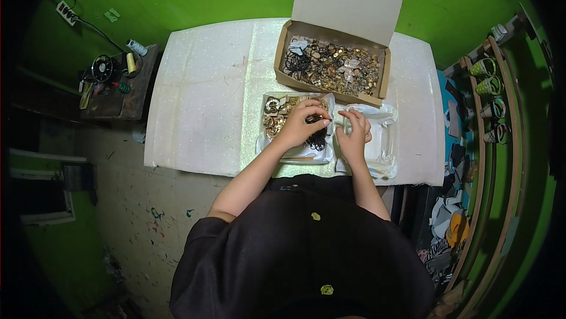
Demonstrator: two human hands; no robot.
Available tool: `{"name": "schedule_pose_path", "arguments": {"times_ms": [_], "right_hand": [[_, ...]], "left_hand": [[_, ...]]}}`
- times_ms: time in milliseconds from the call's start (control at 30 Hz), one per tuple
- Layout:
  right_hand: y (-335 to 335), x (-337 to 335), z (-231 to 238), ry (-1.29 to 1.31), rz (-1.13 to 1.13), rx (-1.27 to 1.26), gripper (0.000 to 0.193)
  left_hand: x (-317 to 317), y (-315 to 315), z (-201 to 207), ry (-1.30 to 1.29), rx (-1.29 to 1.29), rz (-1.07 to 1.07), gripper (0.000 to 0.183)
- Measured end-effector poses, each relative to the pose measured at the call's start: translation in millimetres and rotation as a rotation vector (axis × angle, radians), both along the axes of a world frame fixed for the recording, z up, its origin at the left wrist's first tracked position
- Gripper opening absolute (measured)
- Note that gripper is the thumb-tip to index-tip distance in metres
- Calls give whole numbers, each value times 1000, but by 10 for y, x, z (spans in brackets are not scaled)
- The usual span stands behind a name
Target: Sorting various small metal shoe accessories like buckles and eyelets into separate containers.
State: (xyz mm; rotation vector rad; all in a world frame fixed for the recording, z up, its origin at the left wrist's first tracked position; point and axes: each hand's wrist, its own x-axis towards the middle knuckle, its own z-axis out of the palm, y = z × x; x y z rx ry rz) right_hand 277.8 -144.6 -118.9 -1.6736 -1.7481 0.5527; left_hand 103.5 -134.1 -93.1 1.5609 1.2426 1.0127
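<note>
My left hand (302, 124) is over a compartmented white tray (324, 155), thumb and forefinger brought close together. Whatever is between those fingertips is too small to make out. Gold-coloured ring-shaped pieces (273, 124) lie in the tray's left part, and a heap of black pieces (318, 139) lies beside and below my left fingers. Just to the right, my right hand (354, 134) hovers at the near edge of a second white tray (386, 136) lined with crinkled plastic. Its thumb and forefinger are apart, with nothing visible between them.
Behind the trays, an open cardboard box (330, 90) holds many small gold, brown and black pieces, its lid (348, 4) raised. Thread spools (136, 47) and a small fan (102, 68) stand on a side table at left. A wooden rack (489, 142) with hanging pots is at right.
</note>
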Motion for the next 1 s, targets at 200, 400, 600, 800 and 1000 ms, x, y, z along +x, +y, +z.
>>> {"name": "schedule_pose_path", "arguments": {"times_ms": [200,400,600,800,1000], "right_hand": [[12,76,18,119,-90,-19,33],[7,58,32,111,-110,-6,33],[91,5,12,104,-81,15,33],[392,-139,146,86,-12,51,30],[1217,-426,232,-133,295,69,23]], "left_hand": [[-34,33,-178,130,6,-76,24],[-123,10,-64,315,2,50,34],[-298,153,-34,259,71,152,41],[-257,326,-18,741,116,163,64],[-300,460,-161,933,73,65,60]]}}
